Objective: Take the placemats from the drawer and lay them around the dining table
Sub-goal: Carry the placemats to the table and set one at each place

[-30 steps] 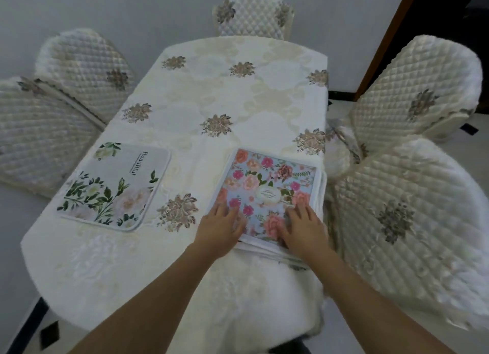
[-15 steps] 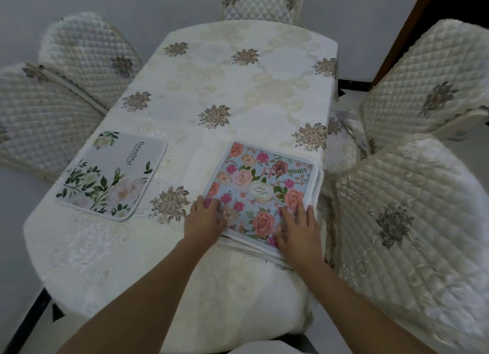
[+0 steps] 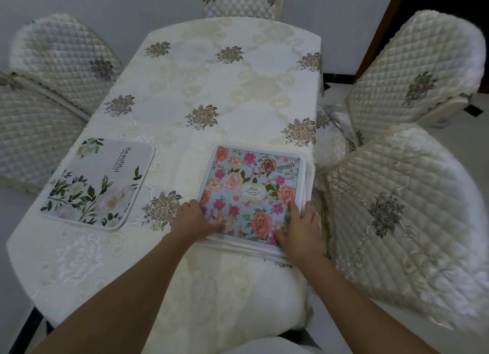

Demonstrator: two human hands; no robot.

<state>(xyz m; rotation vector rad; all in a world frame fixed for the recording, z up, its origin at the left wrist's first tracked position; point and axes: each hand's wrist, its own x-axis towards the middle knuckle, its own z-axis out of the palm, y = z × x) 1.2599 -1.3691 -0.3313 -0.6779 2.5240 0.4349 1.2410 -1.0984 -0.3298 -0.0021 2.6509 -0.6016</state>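
The stack of placemats (image 3: 251, 192) extends away from both hands, which rest on its near edge. Left hand (image 3: 194, 221) lies flat on the near-left corner; right hand (image 3: 300, 226) apparently pinches the top mat's near-right corner.

Since a second ago we have slid our left hand (image 3: 194, 220) out to the near-left corner of the pink-flowered placemat stack (image 3: 251, 192) and our right hand (image 3: 299, 228) toward its near-right corner, fingers spread flat.
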